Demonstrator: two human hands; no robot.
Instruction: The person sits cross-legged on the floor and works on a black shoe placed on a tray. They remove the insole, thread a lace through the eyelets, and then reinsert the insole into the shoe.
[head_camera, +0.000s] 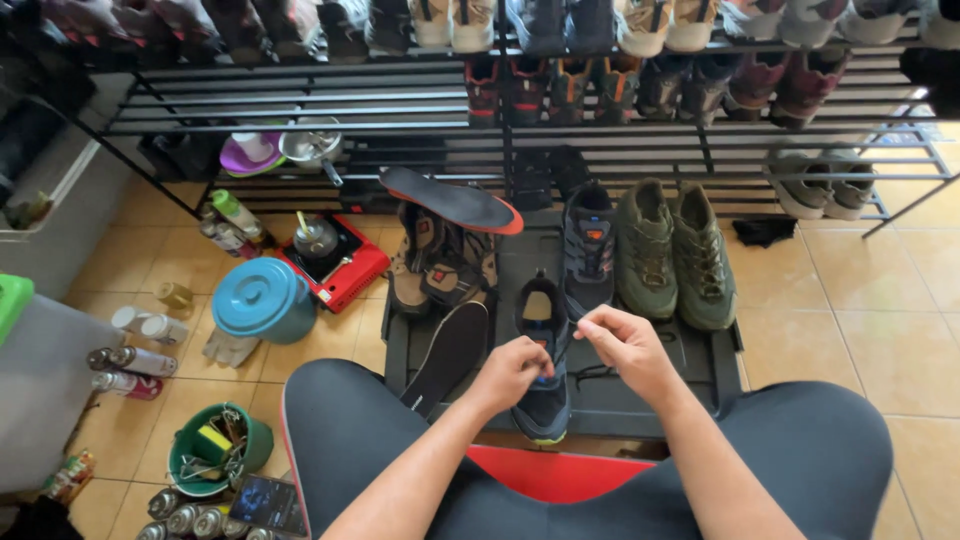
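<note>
A dark blue-black sneaker (543, 400) with a yellow sole edge stands toe toward me on a black tray (700, 375) between my knees. My left hand (512, 372) pinches its lace near the tongue. My right hand (625, 345) pulls another stretch of the black lace up and to the right. Just left of the shoe lies a dark insole (447, 355). The matching sneaker (588, 245) stands farther back on the tray.
Olive green shoes (672, 252) and brown hiking boots (440, 262) with a red-edged insole (452, 199) sit behind. A shoe rack (400, 100) fills the back. Left: blue lidded bucket (262, 298), red camp stove (335, 262), spray cans (125, 368), green bucket (215, 448).
</note>
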